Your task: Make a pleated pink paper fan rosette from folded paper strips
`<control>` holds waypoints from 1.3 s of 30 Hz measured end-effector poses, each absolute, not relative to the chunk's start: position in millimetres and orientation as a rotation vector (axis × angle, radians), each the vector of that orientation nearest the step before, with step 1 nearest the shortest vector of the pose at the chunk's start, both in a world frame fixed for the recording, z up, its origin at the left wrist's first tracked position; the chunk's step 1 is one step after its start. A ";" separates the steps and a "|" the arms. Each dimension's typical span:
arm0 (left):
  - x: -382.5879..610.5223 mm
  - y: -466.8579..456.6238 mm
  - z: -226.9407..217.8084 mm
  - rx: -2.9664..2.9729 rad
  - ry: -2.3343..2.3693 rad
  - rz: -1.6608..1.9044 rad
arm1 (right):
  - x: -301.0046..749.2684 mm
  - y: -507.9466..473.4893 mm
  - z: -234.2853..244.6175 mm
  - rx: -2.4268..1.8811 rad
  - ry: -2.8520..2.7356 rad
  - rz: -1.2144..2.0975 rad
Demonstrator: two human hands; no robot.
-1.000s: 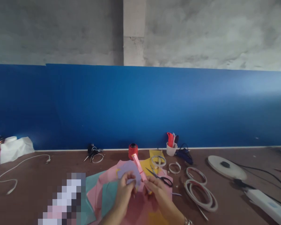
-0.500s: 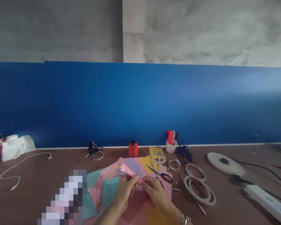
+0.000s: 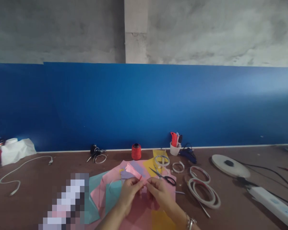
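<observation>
Between my hands is a folded strip of pink paper [image 3: 132, 171], its wider end pointing up and to the left. My left hand [image 3: 129, 193] pinches the strip near its lower end. My right hand [image 3: 158, 190] is closed at the strip's lower right tip, thumb and forefinger together; the fingers hide most of that end. Beneath both hands lie overlapping sheets of pink paper [image 3: 139, 210], with teal paper [image 3: 113, 195] to the left and yellow paper [image 3: 162, 220] at the lower right. Black-handled scissors [image 3: 169, 180] lie just beyond my right hand.
A red thread spool [image 3: 136, 152] and a white cup [image 3: 175, 149] of pens stand by the blue partition [image 3: 144, 105]. Coiled white strips [image 3: 204, 193], a round white disc [image 3: 230, 166] and a power strip [image 3: 273, 204] lie right. Keys [image 3: 95, 153] and a white cable [image 3: 26, 166] lie left.
My right hand has moved slightly up and left, closer to my left hand. Less of the strip's lower part shows between the fingers. The view has shifted slightly.
</observation>
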State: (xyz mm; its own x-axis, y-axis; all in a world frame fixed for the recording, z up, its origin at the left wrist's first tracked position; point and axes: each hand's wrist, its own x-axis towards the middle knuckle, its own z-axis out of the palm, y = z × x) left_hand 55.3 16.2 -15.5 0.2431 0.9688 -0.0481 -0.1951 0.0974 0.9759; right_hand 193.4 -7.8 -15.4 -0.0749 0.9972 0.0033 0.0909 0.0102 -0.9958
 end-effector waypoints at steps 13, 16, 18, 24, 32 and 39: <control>59.8 13.9 -14.4 0.839 0.864 1.206 | 190.7 -10.1 -16.3 -1.242 -1.317 1.234; 60.1 14.3 -14.8 0.858 0.841 1.128 | 190.7 -8.3 -21.4 -1.224 -1.329 1.209; 60.5 14.8 -15.6 0.911 0.898 1.105 | 191.2 -8.3 -23.6 -1.256 -1.374 1.183; 59.0 18.0 -15.7 0.912 1.000 1.170 | 195.3 -10.8 -19.4 -1.306 -1.414 1.199; 52.5 25.4 -16.8 0.943 0.877 1.116 | 199.4 -3.2 -25.6 -1.262 -1.249 1.302; 61.1 17.8 -19.9 1.046 0.957 1.148 | 197.7 -2.7 -25.5 -1.269 -1.277 1.313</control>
State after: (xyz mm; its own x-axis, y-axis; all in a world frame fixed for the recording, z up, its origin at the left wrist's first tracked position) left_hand 61.1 17.8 -19.9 0.1608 0.9854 -0.0566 -0.2332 0.0936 0.9679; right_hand 197.7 -2.7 -25.5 -0.0886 0.9923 -0.0867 0.0596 -0.0816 -0.9949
